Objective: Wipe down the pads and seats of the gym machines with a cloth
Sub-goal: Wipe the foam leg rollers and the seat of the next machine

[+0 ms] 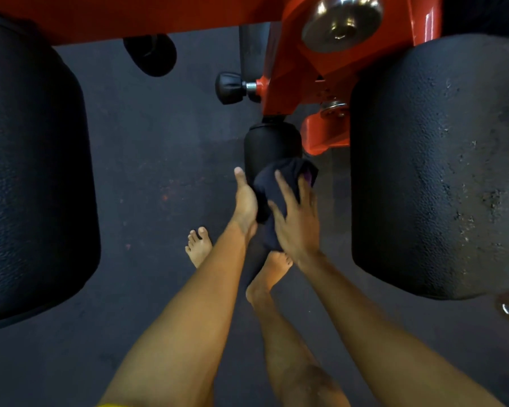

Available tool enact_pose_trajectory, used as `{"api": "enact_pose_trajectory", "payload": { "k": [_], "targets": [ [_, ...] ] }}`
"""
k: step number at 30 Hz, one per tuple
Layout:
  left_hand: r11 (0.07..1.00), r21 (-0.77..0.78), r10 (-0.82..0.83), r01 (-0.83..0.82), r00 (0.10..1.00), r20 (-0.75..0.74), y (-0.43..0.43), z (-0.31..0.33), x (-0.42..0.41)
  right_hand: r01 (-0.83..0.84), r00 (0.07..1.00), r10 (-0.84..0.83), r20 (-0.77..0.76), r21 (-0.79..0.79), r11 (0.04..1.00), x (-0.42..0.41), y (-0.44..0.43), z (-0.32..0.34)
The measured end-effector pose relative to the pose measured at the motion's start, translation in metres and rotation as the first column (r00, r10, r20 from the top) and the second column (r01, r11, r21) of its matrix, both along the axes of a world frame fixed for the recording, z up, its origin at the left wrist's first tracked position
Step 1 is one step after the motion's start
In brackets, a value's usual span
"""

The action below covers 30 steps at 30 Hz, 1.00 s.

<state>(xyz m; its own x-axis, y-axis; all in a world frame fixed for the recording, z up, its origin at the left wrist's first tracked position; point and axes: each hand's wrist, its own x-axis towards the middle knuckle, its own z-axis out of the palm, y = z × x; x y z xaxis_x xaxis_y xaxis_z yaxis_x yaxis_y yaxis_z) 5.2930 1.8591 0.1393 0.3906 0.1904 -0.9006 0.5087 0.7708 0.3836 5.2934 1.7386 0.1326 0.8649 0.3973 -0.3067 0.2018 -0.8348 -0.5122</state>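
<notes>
Between the large left roller pad [36,171] and the large right roller pad [435,171] a broad open lane ran down the middle; the orange frame [306,71] closed it off at the top, with a black knob [229,88] jutting leftward into the gap; both arms reached down this lane well apart from either big pad's rounded edge.

The small lower pad [272,145], black and smooth, hung under the frame in the centre; a dark cloth [263,189], bunched and showing a purple patch at its right edge, was wrapped over the pad's near end. The right hand [299,227] lay on the cloth with fingers spread apart and flat; the left hand [245,201] sat against the cloth's left side, thumb straight up along the pad, its other fingers hidden behind, so their grip could not be told.

The right pad's skin was pebbled and flaked with pale scuffs; the floor [147,171] was dark, matt and blotched with faint reddish marks; two bare feet stood on it below the hands.
</notes>
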Motion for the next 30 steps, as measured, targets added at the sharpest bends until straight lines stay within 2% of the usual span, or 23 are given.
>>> {"api": "enact_pose_trajectory", "payload": {
  "k": [2, 5, 9, 12, 14, 16, 19, 24, 27, 30],
  "targets": [
    [0.999, 0.05, 0.016, -0.016, 1.0, -0.005, -0.013, -0.002, -0.01, 0.055, 0.998, -0.055, 0.043, 0.006, 0.998, 0.033, 0.028, -0.003],
    [0.993, 0.115, -0.019, 0.016, 0.999, 0.027, -0.019, 0.018, -0.014, 0.049, 0.997, -0.049, 0.056, 0.015, 0.999, 0.061, 0.049, -0.007],
    [0.993, 0.118, 0.019, -0.025, 0.999, 0.049, 0.003, 0.008, 0.002, -0.015, 0.996, 0.017, 0.088, -0.015, 1.0, 0.028, 0.029, -0.001],
    [0.994, 0.051, 0.102, -0.101, 0.995, -0.008, 0.022, -0.012, 0.014, -0.054, 0.998, 0.055, -0.042, 0.013, 0.998, -0.02, -0.006, 0.008],
    [0.998, 0.032, 0.049, -0.048, 0.997, -0.055, 0.025, -0.016, 0.017, -0.047, 0.984, 0.052, -0.172, 0.028, 0.998, -0.044, -0.024, 0.016],
    [0.999, 0.024, 0.045, -0.045, 0.999, -0.012, 0.019, -0.008, 0.018, -0.025, 0.977, 0.031, -0.213, 0.03, 0.999, -0.047, -0.027, 0.021],
    [0.997, 0.045, 0.06, -0.06, 0.998, 0.008, 0.005, 0.019, 0.013, 0.045, 0.994, -0.037, -0.102, 0.07, 0.997, -0.008, 0.001, 0.017],
    [0.995, 0.104, -0.001, -0.005, 0.998, 0.055, -0.011, 0.029, 0.005, 0.091, 0.996, -0.09, 0.018, -0.022, 0.996, 0.074, 0.068, 0.009],
    [0.993, 0.119, -0.006, 0.002, 1.0, 0.029, 0.007, 0.021, 0.004, 0.041, 0.998, -0.04, 0.056, -0.017, 0.999, 0.066, 0.059, 0.004],
    [0.994, 0.101, -0.031, 0.031, 1.0, 0.002, 0.028, 0.014, 0.012, -0.034, 0.993, 0.036, 0.112, -0.019, 0.999, 0.023, 0.021, 0.002]
  ]
}}
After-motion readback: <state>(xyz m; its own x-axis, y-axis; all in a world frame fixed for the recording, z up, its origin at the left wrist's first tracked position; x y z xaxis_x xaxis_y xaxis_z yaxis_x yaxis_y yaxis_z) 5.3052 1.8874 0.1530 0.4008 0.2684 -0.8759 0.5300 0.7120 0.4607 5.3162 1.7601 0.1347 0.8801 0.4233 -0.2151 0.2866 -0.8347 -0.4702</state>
